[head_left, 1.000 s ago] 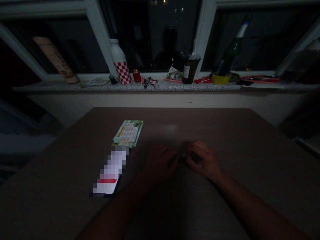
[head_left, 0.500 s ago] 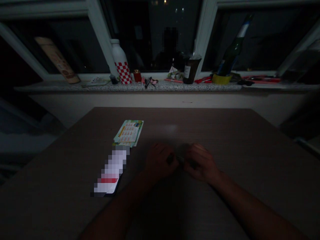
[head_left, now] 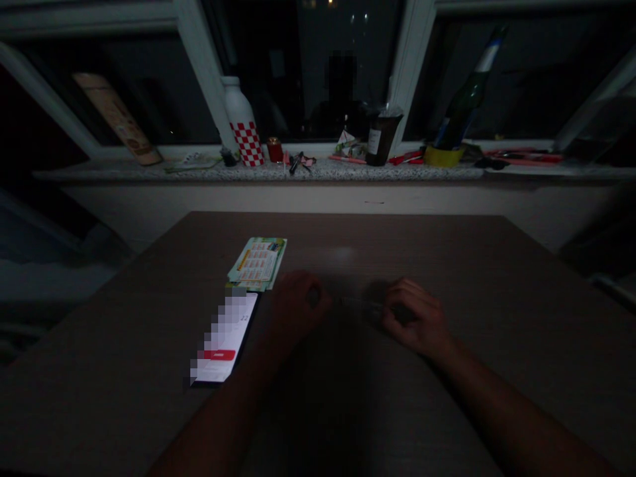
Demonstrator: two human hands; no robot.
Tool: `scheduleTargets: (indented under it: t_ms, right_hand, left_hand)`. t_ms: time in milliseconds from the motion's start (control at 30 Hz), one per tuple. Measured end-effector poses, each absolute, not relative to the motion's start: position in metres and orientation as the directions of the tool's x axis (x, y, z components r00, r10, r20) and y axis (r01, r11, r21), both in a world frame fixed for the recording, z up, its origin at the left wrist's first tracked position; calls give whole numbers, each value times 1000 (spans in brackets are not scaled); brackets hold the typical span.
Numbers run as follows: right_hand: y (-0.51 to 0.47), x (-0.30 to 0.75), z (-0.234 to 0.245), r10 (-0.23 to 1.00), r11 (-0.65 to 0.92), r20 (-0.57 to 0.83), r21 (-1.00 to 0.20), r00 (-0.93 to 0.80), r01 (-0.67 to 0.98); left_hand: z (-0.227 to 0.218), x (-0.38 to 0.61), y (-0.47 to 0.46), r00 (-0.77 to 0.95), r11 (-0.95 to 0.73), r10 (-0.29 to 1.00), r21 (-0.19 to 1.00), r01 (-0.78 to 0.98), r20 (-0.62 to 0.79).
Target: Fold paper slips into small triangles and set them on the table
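Note:
Over the middle of the dark wooden table (head_left: pixel 477 265), my left hand (head_left: pixel 301 305) is closed, thumb and fingers curled into a pinch. What it holds, if anything, is lost in the dark. My right hand (head_left: pixel 415 315) is also closed, its fingertips pinching a thin, faint, stick-like thing (head_left: pixel 368 304) that points toward the left hand. That thing is too dim and blurred to name. A gap separates the two hands. Left of my left hand lies a phone (head_left: pixel 238 338) with its screen lit, partly pixelated. Just beyond the phone is a small stack of printed cards (head_left: pixel 258 262).
Along the granite windowsill (head_left: pixel 318 173) stand a red-checkered white bottle (head_left: pixel 246 132), a tan flask (head_left: pixel 119 119), a small red jar (head_left: pixel 274 150), a dark cup (head_left: pixel 381 139) and a green bottle (head_left: pixel 464 106) in a yellow roll (head_left: pixel 444 156). Several pens and small items lie among them.
My hands have moved apart, the left to the left and the right slightly to the right. The thin thing now shows in the gap between them.

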State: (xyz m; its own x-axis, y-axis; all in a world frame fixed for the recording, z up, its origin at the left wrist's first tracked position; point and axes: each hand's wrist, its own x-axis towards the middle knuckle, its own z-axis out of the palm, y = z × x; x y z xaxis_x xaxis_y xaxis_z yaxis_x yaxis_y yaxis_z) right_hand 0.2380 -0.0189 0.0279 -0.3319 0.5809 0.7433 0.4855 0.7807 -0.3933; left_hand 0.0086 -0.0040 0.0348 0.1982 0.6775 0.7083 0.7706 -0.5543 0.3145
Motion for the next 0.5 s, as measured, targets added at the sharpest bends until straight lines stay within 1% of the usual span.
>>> scheduleTargets:
  t_ms: [167, 233, 267, 333, 400, 433, 500]
  right_hand:
    - [-19, 235, 27, 583, 792, 737, -422, -342, 440]
    - [-20, 234, 27, 614, 779, 714, -480, -337, 402]
    - [-20, 234, 26, 651, 754, 688, -537, -322, 377]
    - [-20, 234, 24, 767, 642, 581, -704, -274, 305]
    - [-19, 235, 20, 886, 442, 395, -876, -242, 192]
    - [-17, 236, 17, 923, 335, 301, -935, -240, 117]
    - [-15, 236, 11, 948, 150, 158, -987, -276, -49]
  left_hand:
    - [39, 20, -16, 296, -650, 707, 426, 629, 642]
    - [41, 24, -20, 308, -620, 768, 530, 579, 561]
    - [42, 25, -21, 302, -577, 812, 612, 541, 499]
    - [43, 25, -20, 272, -406, 910, 805, 433, 313]
    - [43, 23, -16, 229, -157, 969, 950, 270, 95]
    - [41, 23, -14, 208, -41, 978, 984, 172, 4]
    - [35, 23, -10, 176, 119, 977, 993, -4, -117]
